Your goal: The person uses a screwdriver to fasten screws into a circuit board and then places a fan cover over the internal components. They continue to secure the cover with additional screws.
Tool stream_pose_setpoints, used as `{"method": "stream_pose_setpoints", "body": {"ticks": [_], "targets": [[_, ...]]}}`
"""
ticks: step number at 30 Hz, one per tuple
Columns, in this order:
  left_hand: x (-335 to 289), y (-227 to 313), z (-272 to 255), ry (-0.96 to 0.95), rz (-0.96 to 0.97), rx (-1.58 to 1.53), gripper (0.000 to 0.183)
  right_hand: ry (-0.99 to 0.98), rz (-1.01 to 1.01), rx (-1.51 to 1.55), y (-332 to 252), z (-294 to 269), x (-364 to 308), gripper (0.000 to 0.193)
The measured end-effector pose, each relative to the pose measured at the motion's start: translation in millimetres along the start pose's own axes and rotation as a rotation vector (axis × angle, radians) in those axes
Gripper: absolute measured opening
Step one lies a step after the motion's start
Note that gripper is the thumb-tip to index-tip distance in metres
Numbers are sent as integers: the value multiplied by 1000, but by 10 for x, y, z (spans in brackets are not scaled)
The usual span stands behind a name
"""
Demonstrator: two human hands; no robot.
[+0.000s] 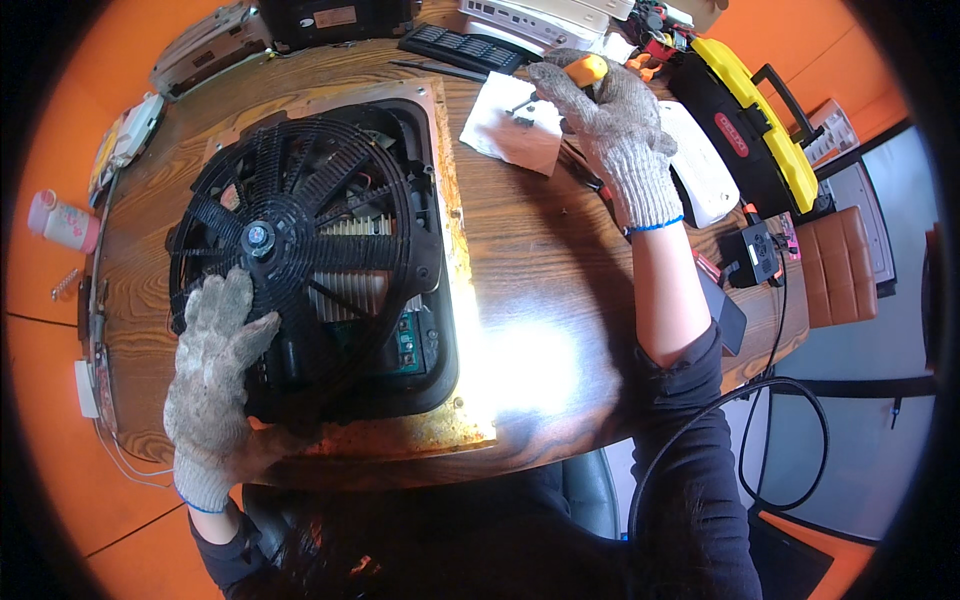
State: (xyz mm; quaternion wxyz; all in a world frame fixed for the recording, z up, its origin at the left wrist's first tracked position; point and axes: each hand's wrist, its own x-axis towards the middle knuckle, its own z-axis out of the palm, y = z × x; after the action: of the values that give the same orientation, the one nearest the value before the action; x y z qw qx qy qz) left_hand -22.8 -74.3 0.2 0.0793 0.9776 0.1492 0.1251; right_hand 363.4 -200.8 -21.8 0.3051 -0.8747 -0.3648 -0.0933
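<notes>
A round black cooling fan (285, 205) with a wire guard lies over an open black housing (430, 345). Under its blades, a silver finned heat sink (352, 290) and part of a green circuit board (408, 345) show. My left hand (212, 375), in a grey-white knit glove, rests with fingers stretched out on the fan's lower left side. My right hand (620, 120), gloved the same way, is closed around the yellow handle of a screwdriver (588, 69). Its shaft points left over a white sheet of paper (515, 148), where small dark parts (525, 118) lie.
The housing sits on a rusty metal plate (475, 400) on the wooden table (550, 240). A black-and-yellow toolbox (745, 125) stands at the right, near a white device (705, 165) and a small black box (750, 255). A black cable (815, 420) loops beside my right arm.
</notes>
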Motion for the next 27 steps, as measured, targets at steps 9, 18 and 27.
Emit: {"method": "stream_pose_setpoints", "body": {"ticks": [9, 18, 27], "targets": [[-31, -5, -228, 60, -198, -489, 78, 121, -56, 1107, -359, -327, -212, 42], [-92, 539, -84, 515, -217, -228, 58, -257, 190, 1454, -786, -396, -717, 46], [-3, 638, 193, 579, -68, -220, 38, -392, 205, 1476, -995, -414, -947, 41]]}}
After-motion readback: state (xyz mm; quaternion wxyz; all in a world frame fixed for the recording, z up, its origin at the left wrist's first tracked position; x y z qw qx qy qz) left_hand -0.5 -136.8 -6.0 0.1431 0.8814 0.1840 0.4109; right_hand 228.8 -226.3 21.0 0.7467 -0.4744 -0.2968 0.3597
